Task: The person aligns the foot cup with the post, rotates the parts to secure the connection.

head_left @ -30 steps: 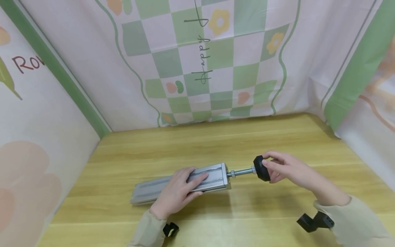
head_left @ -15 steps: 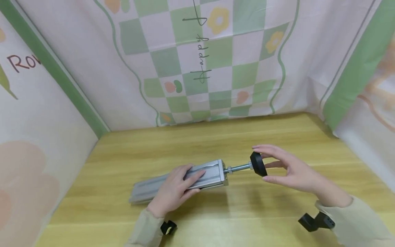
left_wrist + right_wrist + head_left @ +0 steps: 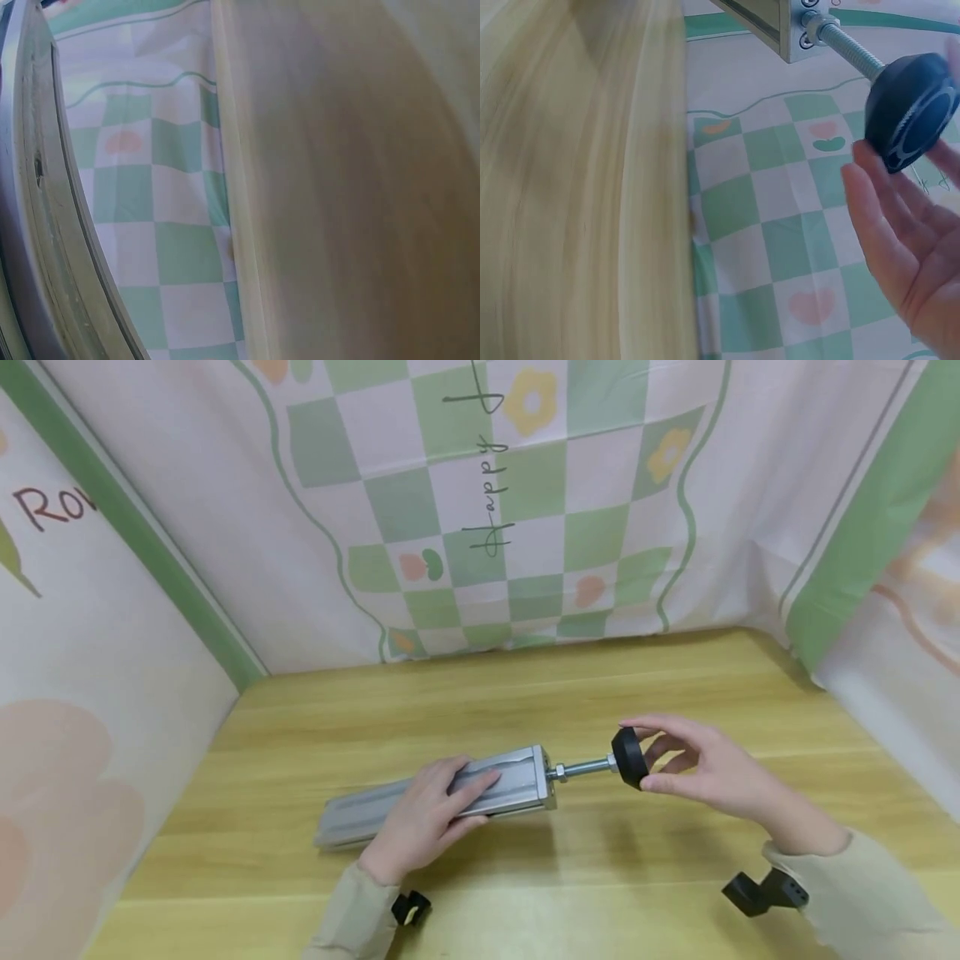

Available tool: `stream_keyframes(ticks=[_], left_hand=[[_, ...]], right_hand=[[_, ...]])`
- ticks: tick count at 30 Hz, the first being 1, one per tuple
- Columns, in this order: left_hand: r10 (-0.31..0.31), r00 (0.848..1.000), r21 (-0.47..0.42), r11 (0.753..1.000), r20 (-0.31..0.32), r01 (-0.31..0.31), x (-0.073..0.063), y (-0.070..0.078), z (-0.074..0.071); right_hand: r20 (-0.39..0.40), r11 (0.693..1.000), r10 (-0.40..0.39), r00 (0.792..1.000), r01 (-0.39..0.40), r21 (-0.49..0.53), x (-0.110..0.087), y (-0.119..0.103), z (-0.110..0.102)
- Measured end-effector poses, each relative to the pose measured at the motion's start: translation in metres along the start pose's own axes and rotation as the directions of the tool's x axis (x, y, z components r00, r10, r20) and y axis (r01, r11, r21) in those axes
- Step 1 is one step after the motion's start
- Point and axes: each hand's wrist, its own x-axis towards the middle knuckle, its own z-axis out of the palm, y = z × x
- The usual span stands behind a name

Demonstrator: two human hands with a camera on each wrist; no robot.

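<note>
My left hand [image 3: 420,822] grips a silver aluminium profile [image 3: 521,787], fingers over its top and thumb along the near side. From the profile's right end juts a levelling foot with a threaded rod [image 3: 588,767], a hex nut [image 3: 560,772] beside the end face and a black base [image 3: 628,758]. My right hand [image 3: 716,777] pinches that base by its rim, index finger above and thumb below. The right wrist view shows the base [image 3: 904,109] tilted, fingertips at its edge, and the rod [image 3: 851,52] entering the profile end [image 3: 776,22]. The left wrist view catches only the profile's grooved side [image 3: 64,217].
A wood-grain table [image 3: 480,702] lies under both hands, and shadows fall below the profile. A green and white checked curtain [image 3: 536,485] hangs behind it. Patterned cloth [image 3: 82,635] closes the left side. Black camera mounts [image 3: 765,893] sit on the wrists.
My right fingers were bunched at the base, then spread wide around it, and now close in on its rim. My left hand keeps its grip on the profile.
</note>
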Motion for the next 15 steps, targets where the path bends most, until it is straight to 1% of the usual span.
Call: stream_keyframes(ticks=[2, 5, 8, 12, 15], left_hand=[[0.001, 1.000, 0.003, 1.000, 0.000, -0.001, -0.0006, -0.0002, 0.0002], [0.012, 1.000, 0.011, 1.000, -0.009, -0.012, -0.0003, -0.0004, 0.0002], [0.023, 1.000, 0.019, 1.000, -0.017, -0.023, -0.0004, -0.0002, 0.0000], [0.030, 0.999, 0.031, 0.999, -0.016, -0.030, -0.0016, 0.0005, 0.0006], [0.027, 1.000, 0.033, 0.999, -0.008, -0.027, -0.0022, 0.0010, 0.0012]], right_hand=[[-0.008, 0.998, 0.067, 0.998, -0.068, -0.006, 0.0008, -0.0013, 0.0009], [0.001, 0.991, 0.130, 0.992, -0.130, -0.007, 0.0030, -0.0022, 0.0018], [0.033, 0.982, 0.188, 0.982, -0.188, 0.000, 0.0046, -0.0033, 0.0019], [0.088, 0.960, 0.276, 0.957, -0.280, 0.028, 0.0062, -0.0058, 0.0014], [0.123, 0.944, 0.322, 0.939, -0.329, 0.040, 0.0077, -0.0073, 0.0012]])
